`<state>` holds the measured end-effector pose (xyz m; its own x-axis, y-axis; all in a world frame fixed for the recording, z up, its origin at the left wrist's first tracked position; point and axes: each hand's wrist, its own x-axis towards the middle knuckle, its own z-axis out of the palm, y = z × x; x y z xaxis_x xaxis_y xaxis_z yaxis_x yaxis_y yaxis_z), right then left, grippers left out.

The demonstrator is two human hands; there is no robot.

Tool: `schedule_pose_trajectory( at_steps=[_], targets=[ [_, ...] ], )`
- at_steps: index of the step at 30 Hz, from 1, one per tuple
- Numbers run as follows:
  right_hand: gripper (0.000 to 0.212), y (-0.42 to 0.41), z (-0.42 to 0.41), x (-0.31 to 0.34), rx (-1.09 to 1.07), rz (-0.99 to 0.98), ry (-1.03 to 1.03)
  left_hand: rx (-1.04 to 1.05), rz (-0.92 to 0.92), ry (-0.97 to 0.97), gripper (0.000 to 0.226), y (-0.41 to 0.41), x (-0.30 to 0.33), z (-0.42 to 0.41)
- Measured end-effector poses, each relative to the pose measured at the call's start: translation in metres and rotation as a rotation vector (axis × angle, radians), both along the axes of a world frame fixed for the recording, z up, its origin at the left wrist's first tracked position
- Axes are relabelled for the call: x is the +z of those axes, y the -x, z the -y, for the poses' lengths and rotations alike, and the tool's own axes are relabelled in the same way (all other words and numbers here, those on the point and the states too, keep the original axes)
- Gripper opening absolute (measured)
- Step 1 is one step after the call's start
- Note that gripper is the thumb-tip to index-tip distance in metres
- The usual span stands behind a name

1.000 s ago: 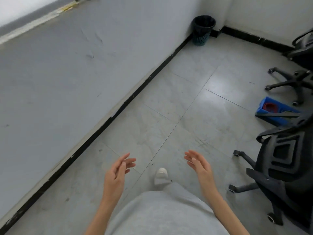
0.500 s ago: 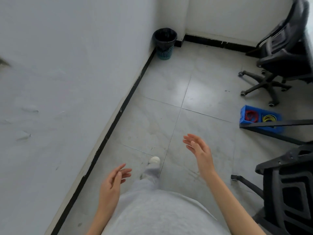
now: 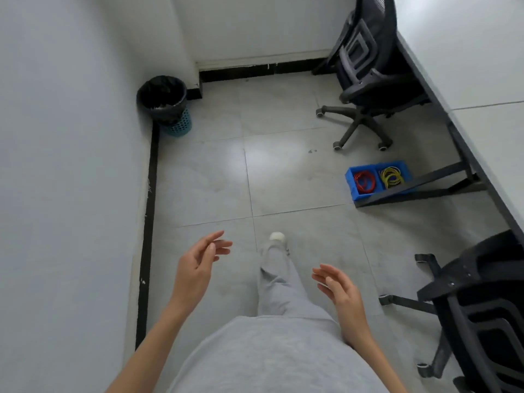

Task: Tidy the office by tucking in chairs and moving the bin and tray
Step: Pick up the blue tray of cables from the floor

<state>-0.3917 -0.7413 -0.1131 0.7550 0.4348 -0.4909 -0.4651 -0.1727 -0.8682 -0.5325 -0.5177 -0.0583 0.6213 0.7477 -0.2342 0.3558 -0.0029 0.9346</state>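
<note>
floor: tray (image 3: 378, 179) lengthwise toward desk (image 3: 482, 89)

I note a teal latticed bin (image 3: 173, 120) lined with a black bag at far left. The tray (image 3: 377, 180) is blue, holding red and yellow bands. Both chairs (image 3: 365, 78) are black. Floor tiles (image 3: 215, 177) are pale grey, skirting (image 3: 150, 194) black, trousers (image 3: 280, 287) light grey.
</note>
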Motion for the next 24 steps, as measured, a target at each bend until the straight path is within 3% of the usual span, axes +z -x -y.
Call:
schedule_pose_trajectory(
  at_steps=[7, 13, 19, 24],
  targets=[
    [0.029, -0.178, -0.134, 0.02, -0.059, 0.06, -0.064, 0.042, -0.017, 0.088, 0.032, -0.128, -0.01, -0.088],
    [0.029, -0.302, -0.212, 0.046, -0.198, 0.119, -0.096, -0.065, -0.074, 0.139, 0.034, -0.239, -0.011, -0.175],
    [0.029, -0.374, -0.255, 0.029, -0.524, 0.117, -0.056, -0.471, -0.136, 0.129, 0.034, -0.389, -0.023, -0.268],
    [0.028, -0.383, -0.282, 0.008, -0.958, 0.028, -0.046, -0.848, -0.181, 0.007, 0.033, -0.526, -0.025, -0.338]
  ],
)
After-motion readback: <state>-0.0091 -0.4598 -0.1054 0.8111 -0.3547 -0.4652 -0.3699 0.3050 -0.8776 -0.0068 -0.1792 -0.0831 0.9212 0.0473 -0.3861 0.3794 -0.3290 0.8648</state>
